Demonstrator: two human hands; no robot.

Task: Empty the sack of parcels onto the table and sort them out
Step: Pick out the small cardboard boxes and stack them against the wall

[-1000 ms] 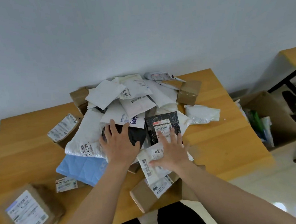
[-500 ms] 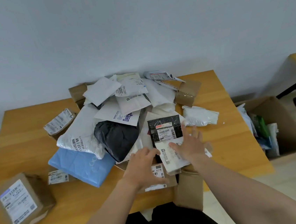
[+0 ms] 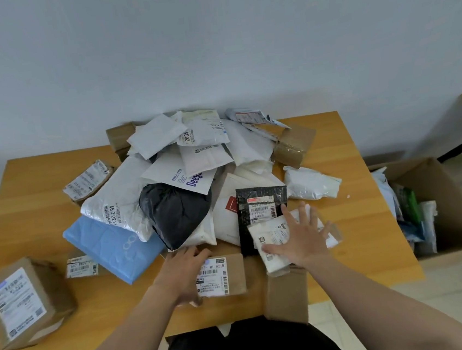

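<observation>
Brown labelled carton (image 3: 223, 272), near edge of the worktop (image 3: 371, 217): your left hand (image 3: 181, 274) grips its end, fingers (image 3: 196, 254) curled over the far side, likely to draw it clear of the parcel heap (image 3: 184, 179). On the white mailer (image 3: 273, 236) your right hand (image 3: 302, 238) lies flat, fingers (image 3: 289, 215) spread, holding nothing, probably pinning it. Plain carton (image 3: 286, 294) overhangs the edge, partly hidden. The sack cannot be made out.

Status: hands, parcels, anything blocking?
Left hand grips small labelled cardboard box. Right hand flat, fingers spread, on white mailer. Parcel pile unsorted on table. Brown box overhangs its near edge.
</observation>
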